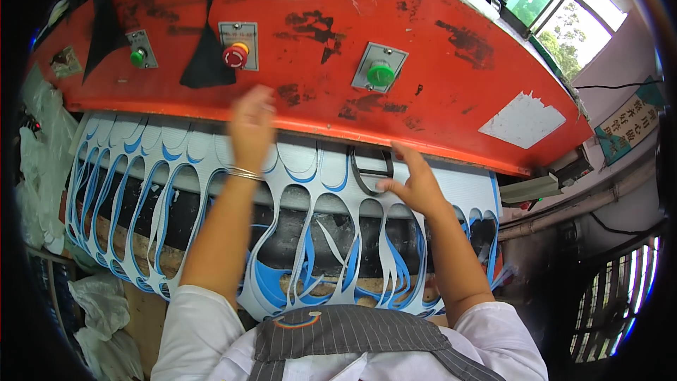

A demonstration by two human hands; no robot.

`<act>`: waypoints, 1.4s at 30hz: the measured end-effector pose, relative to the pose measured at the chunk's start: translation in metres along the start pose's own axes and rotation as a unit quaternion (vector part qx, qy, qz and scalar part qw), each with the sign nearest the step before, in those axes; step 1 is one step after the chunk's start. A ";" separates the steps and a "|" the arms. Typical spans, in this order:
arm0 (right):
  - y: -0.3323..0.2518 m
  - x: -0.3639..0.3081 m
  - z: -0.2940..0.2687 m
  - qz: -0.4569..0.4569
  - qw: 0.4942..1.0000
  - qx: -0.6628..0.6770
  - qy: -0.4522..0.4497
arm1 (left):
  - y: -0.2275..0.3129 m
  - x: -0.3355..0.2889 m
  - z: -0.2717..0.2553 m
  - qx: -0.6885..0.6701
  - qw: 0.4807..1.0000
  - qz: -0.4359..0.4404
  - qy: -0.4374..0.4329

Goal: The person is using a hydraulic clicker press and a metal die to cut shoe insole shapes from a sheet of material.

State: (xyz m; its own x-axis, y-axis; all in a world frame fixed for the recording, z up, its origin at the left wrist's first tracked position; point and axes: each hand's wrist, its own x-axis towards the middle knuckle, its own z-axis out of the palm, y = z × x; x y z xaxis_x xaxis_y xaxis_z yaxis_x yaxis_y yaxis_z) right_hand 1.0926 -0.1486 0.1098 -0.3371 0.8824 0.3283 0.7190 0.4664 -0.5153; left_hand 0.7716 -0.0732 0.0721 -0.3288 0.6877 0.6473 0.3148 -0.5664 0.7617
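Red panel (448, 109) | right hand (417, 183) | black die (355, 171) just left of fingertips (390, 185)

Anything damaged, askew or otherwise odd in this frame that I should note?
Yes, mostly wear. The red panel has dark, scuffed patches, and the white sticker at its right has ragged edges, as if torn. Below, the sheet is riddled with holes; its thin strips sag and twist unevenly.

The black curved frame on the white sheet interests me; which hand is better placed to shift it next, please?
Probably the right hand: its thumb is right by the black curved frame, fingers spread beside it, though contact is unclear. The left hand, blurred, is farther away, near the red button.
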 end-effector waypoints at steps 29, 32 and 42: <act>-0.096 -0.160 -0.115 0.246 0.953 -0.006 -0.174 | 0.262 -0.151 0.017 0.315 0.806 0.119 -0.487; -0.089 -0.176 -0.111 0.232 0.963 -0.022 -0.137 | 0.265 -0.178 0.022 0.330 0.818 0.092 -0.462; -0.051 -0.147 -0.092 0.179 0.955 -0.026 -0.237 | 0.248 -0.154 0.030 0.346 0.783 -0.014 -0.517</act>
State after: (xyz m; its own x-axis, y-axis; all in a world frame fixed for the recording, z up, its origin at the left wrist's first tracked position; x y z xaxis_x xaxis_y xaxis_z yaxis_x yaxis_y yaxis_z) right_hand 1.1616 -0.3076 0.1611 -0.2921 0.9196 -0.2627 0.8647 0.1366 -0.4834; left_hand 0.9270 -0.3061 0.1608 0.4386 0.8986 -0.0123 0.8453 -0.4079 0.3452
